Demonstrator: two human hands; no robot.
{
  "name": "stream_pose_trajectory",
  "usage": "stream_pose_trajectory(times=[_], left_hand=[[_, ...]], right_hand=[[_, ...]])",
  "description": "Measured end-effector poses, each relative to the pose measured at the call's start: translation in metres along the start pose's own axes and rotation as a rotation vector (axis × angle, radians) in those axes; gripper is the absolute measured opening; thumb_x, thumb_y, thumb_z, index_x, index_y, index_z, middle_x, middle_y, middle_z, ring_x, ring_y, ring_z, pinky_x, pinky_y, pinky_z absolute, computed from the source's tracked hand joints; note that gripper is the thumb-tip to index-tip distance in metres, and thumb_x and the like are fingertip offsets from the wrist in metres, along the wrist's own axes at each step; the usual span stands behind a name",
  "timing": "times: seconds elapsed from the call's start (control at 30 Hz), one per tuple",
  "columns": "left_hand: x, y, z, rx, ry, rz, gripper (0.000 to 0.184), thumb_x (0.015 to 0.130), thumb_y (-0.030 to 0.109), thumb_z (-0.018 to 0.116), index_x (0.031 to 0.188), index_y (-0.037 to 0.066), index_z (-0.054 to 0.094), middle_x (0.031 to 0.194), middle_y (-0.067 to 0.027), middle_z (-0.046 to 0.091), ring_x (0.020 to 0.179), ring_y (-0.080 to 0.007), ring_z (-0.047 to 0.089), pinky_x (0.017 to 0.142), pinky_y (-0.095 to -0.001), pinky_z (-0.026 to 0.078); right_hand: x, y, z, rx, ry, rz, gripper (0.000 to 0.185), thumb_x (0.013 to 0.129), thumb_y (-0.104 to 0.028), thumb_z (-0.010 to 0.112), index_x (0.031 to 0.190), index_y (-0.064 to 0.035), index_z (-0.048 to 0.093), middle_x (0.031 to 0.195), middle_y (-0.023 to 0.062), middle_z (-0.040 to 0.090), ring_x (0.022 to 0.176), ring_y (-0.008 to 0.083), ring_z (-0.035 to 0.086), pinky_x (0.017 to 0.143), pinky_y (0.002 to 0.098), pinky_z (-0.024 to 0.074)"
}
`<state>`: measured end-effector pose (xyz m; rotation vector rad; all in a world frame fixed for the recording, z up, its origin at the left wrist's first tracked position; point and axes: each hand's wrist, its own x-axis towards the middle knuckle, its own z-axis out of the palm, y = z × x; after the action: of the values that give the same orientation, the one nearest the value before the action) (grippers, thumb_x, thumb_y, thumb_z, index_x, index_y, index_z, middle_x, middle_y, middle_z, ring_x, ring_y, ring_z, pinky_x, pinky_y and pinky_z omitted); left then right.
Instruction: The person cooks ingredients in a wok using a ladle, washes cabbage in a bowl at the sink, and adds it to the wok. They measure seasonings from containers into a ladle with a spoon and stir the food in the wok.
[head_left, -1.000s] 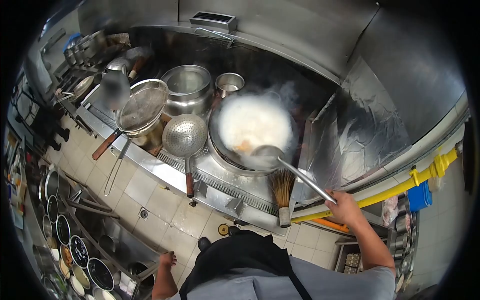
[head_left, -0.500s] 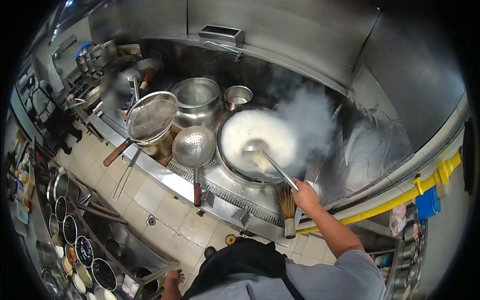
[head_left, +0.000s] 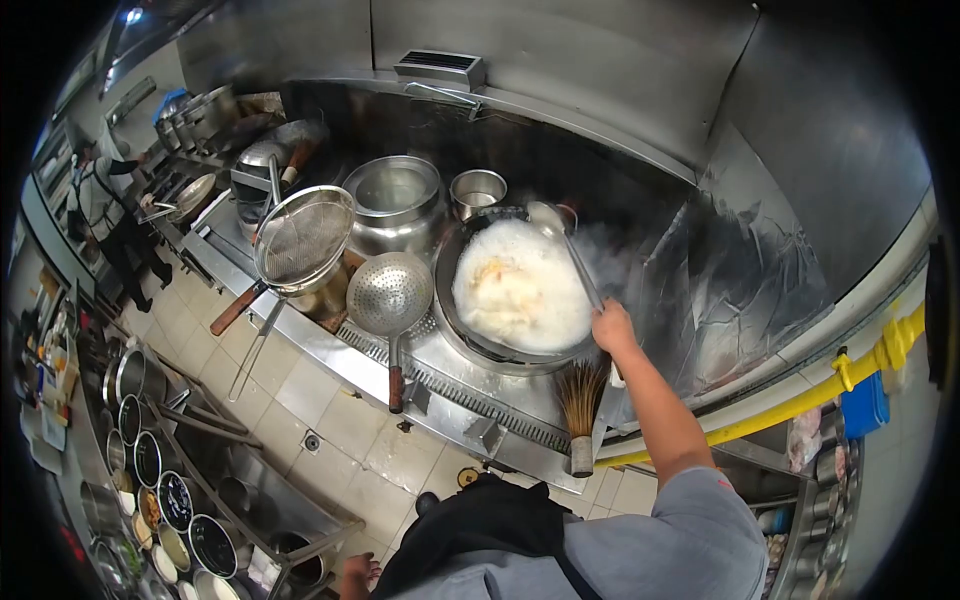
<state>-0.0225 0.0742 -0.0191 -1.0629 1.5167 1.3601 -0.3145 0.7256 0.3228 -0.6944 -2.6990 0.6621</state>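
My right hand (head_left: 612,327) is closed around the handle of a metal ladle (head_left: 578,265). The ladle's bowl is over the far rim of a wok (head_left: 448,318), tipped so that its rounded side shows. White, foaming liquid (head_left: 530,290) fills much of the wok, with a yellowish patch toward its left. Low in the view, beside the black apron, my left hand (head_left: 360,573) hangs away from the stove with its fingers slightly apart, holding nothing that I can see. A bamboo wok brush (head_left: 580,400) stands just below my right forearm.
Left of the wok lie a perforated strainer (head_left: 390,295) and a mesh sieve (head_left: 305,240). Behind them are a large pot (head_left: 393,190) and a small pot (head_left: 478,190). Seasoning containers (head_left: 212,545) line the lower left. Another person (head_left: 105,210) stands at the far left.
The ladle has lifted from the liquid and moved up to the wok's far rim. My right hand has risen with it. Steam has thinned, and the foam looks thicker and yellower.
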Motion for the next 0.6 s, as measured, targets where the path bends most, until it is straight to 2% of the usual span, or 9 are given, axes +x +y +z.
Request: stream_pose_trajectory(times=[0.1, 0.17, 0.2, 0.27, 0.3, 0.37, 0.4, 0.47, 0.6], left_hand=[[0.0, 0.003, 0.002, 0.002, 0.002, -0.002, 0.019, 0.091, 0.021, 0.052, 0.098, 0.004, 0.058, 0.063, -0.0081, 0.053, 0.049, -0.0231, 0.051, 0.044, -0.0344, 0.037], [0.001, 0.007, 0.0, 0.0, 0.007, 0.001, 0.019, 0.091, 0.021, 0.052, 0.098, 0.004, 0.058, 0.063, -0.0081, 0.053, 0.049, -0.023, 0.051, 0.043, -0.0344, 0.037], [0.002, 0.009, 0.0, -0.001, 0.01, -0.001, 0.019, 0.091, 0.021, 0.052, 0.098, 0.004, 0.058, 0.063, -0.0081, 0.053, 0.049, -0.0229, 0.051, 0.043, -0.0344, 0.037], [0.004, 0.011, -0.001, 0.002, 0.011, 0.002, 0.018, 0.091, 0.02, 0.052, 0.098, 0.004, 0.058, 0.063, -0.0081, 0.053, 0.049, -0.0228, 0.051, 0.043, -0.0344, 0.037], [0.006, 0.013, -0.002, 0.006, 0.009, 0.001, 0.018, 0.091, 0.02, 0.052, 0.098, 0.004, 0.058, 0.062, -0.0081, 0.053, 0.048, -0.0228, 0.051, 0.043, -0.0344, 0.037], [0.008, 0.015, -0.003, 0.022, 0.001, -0.002, 0.018, 0.091, 0.02, 0.052, 0.098, 0.004, 0.057, 0.062, -0.0082, 0.053, 0.048, -0.0227, 0.051, 0.043, -0.0343, 0.037], [0.012, 0.014, -0.004, 0.033, -0.006, -0.005, 0.018, 0.091, 0.02, 0.052, 0.098, 0.004, 0.057, 0.062, -0.0082, 0.053, 0.048, -0.0226, 0.051, 0.043, -0.0343, 0.037], [0.019, 0.014, -0.004, 0.073, -0.028, -0.005, 0.018, 0.091, 0.02, 0.052, 0.098, 0.004, 0.057, 0.062, -0.0082, 0.053, 0.048, -0.0225, 0.05, 0.043, -0.0343, 0.037], [0.016, 0.025, 0.0, 0.058, -0.013, -0.003, 0.023, 0.091, 0.023, 0.052, 0.104, 0.005, 0.055, 0.072, -0.0094, 0.052, 0.057, -0.0244, 0.051, 0.051, -0.037, 0.037]], right_hand=[[0.01, 0.004, 0.011, -0.069, -0.028, 0.112, 0.035, 0.089, -0.022, 0.053, 0.111, 0.006, 0.055, 0.104, 0.0308, 0.061, 0.102, 0.0436, 0.058, 0.087, 0.0456, 0.046], [0.006, 0.008, 0.02, -0.031, -0.158, 0.256, 0.034, 0.089, -0.02, 0.053, 0.107, 0.0089, 0.053, 0.093, 0.0299, 0.063, 0.082, 0.0419, 0.064, 0.069, 0.0461, 0.0518], [0.0, 0.007, 0.022, -0.031, -0.159, 0.256, 0.034, 0.089, -0.02, 0.053, 0.107, 0.0089, 0.053, 0.093, 0.0299, 0.063, 0.082, 0.0419, 0.064, 0.069, 0.0461, 0.0518], [-0.016, 0.007, 0.026, 0.291, -0.466, 0.412, 0.023, 0.09, -0.017, 0.054, 0.094, 0.005, 0.054, 0.072, 0.0171, 0.06, 0.052, 0.0268, 0.058, 0.043, 0.0378, 0.0466], [-0.022, 0.006, 0.024, 0.289, -0.466, 0.412, 0.023, 0.09, -0.017, 0.054, 0.094, 0.005, 0.054, 0.072, 0.0171, 0.06, 0.052, 0.0268, 0.058, 0.043, 0.0378, 0.0466], [-0.035, 0.004, 0.016, 0.793, -0.732, 0.702, 0.014, 0.091, -0.014, 0.054, 0.086, -0.0008, 0.052, 0.06, 0.0028, 0.045, 0.04, 0.0102, 0.039, 0.032, 0.0252, 0.0313], [-0.038, 0.007, 0.014, 0.793, -0.728, 0.704, 0.014, 0.091, -0.014, 0.054, 0.086, -0.0008, 0.052, 0.06, 0.0028, 0.045, 0.04, 0.0102, 0.039, 0.032, 0.0252, 0.0313], [-0.046, 0.015, 0.01, 1.056, -1.052, 0.889, 0.01, 0.093, -0.012, 0.052, 0.097, -0.0042, 0.047, 0.061, -0.0022, 0.041, 0.042, 0.0053, 0.036, 0.033, 0.0215, 0.0293], [-0.069, 0.004, -0.013, 1.23, -1.124, 1.002, 0.011, 0.093, -0.011, 0.051, 0.102, -0.0055, 0.047, 0.06, -0.0043, 0.038, 0.042, 0.0031, 0.035, 0.033, 0.0195, 0.0286]])
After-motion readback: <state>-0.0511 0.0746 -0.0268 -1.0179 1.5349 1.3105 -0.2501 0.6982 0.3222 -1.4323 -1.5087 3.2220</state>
